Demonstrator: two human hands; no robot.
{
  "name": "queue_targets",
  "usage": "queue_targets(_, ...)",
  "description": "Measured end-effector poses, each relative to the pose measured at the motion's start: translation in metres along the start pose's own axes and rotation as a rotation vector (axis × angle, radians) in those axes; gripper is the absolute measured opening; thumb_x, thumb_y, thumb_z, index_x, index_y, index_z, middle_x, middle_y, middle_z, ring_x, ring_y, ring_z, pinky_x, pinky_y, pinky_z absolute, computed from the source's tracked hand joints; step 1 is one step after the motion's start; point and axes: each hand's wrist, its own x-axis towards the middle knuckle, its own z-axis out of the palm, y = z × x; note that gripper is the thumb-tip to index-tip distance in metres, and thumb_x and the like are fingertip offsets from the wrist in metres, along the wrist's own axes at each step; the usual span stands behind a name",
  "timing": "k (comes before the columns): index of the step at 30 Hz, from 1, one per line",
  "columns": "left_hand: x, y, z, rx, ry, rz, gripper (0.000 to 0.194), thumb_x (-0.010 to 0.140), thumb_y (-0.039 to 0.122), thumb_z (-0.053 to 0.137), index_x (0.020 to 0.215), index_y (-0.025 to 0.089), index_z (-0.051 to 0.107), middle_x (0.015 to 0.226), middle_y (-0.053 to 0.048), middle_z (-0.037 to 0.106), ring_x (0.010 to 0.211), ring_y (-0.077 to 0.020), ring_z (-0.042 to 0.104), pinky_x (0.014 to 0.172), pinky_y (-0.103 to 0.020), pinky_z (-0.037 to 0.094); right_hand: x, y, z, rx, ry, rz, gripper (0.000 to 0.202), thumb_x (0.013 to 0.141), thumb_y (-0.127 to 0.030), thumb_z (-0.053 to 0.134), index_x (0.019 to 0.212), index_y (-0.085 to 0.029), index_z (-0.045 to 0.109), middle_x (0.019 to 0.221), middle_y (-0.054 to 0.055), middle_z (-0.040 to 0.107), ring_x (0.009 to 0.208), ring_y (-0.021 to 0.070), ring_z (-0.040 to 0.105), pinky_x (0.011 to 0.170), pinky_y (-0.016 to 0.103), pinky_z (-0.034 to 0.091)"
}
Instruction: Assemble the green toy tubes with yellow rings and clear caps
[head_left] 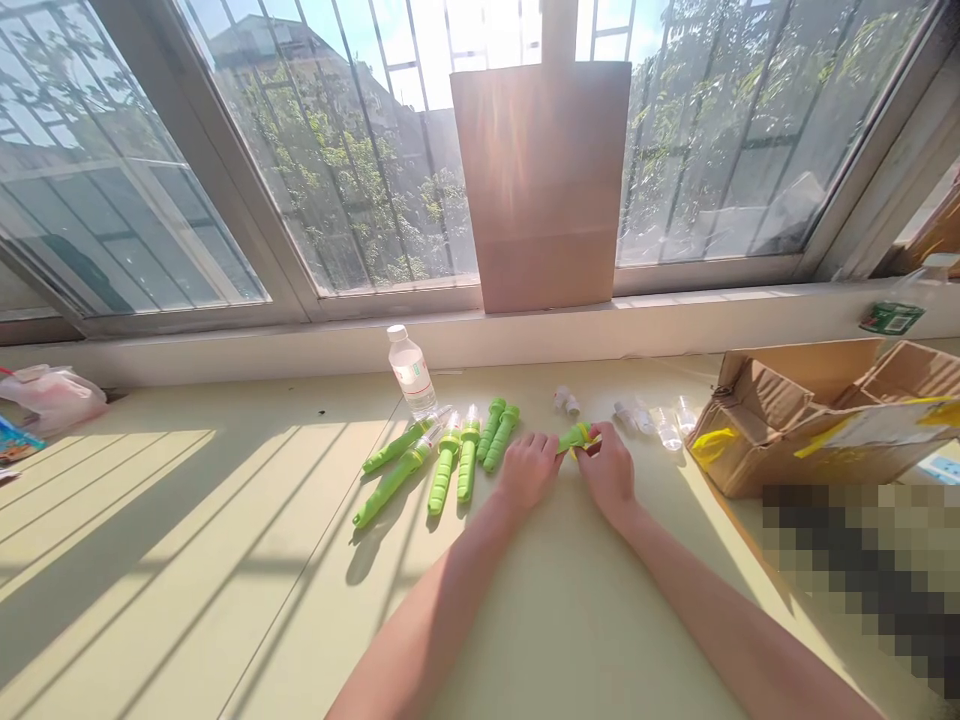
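Note:
A green ribbed plastic stick (573, 438) is held between my two hands just above the pale tabletop. My left hand (531, 470) is closed around its left end. The fingers of my right hand (609, 478) pinch the other end, where a yellowish ring shows. Left of my hands lie two green sticks with no clear tip, one being this ribbed stick (501, 440). Farther left are several more with clear tips, such as this capped green stick (444, 470). Small clear plastic pieces (666, 428) lie beyond my right hand, and another clear piece (566, 401) sits behind the held stick.
A water bottle (411, 372) stands behind the capped sticks. On the right is an open cardboard box (810, 440) with yellow tape, a green-labelled bottle (892, 315) behind it. A cardboard sheet (547, 190) leans on the window. A pink plastic bag (56, 398) lies far left.

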Motion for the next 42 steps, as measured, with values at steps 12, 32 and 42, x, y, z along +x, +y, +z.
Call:
queue_targets(12,0.001,0.002,-0.006,-0.06,-0.109,-0.068,0.029,0.103,0.039,0.042,0.103,0.02,0.064,0.087,-0.006,0.071,0.079,-0.021,0.067,0.061,-0.031,0.041,-0.002,-0.004,-0.001,0.025,0.005,-0.023,0.019,0.077,-0.042,0.048,0.085,-0.024,0.047,0.087,0.003,0.064,0.062,0.0177,0.061,0.059,0.029,0.04)
queue_targets(32,0.002,-0.005,0.003,-0.16,-0.127,-0.055,0.019,0.097,0.028,0.05,0.11,0.022,0.063,0.096,-0.004,0.071,0.078,-0.0189,0.068,0.063,-0.029,0.044,-0.002,0.001,0.002,0.0,-0.007,-0.031,0.018,0.076,-0.037,0.046,0.089,-0.024,0.046,0.092,0.004,0.062,0.062,0.0174,0.061,0.057,0.029,0.04)
queue_targets(42,0.001,-0.003,-0.001,-0.196,-0.133,-0.101,0.019,0.1,0.033,0.047,0.106,0.025,0.063,0.094,-0.004,0.073,0.081,-0.0201,0.068,0.064,-0.029,0.042,-0.003,0.0,-0.001,0.01,0.019,-0.085,0.013,0.078,-0.032,0.048,0.088,-0.024,0.048,0.097,0.005,0.064,0.064,0.0172,0.062,0.058,0.03,0.044)
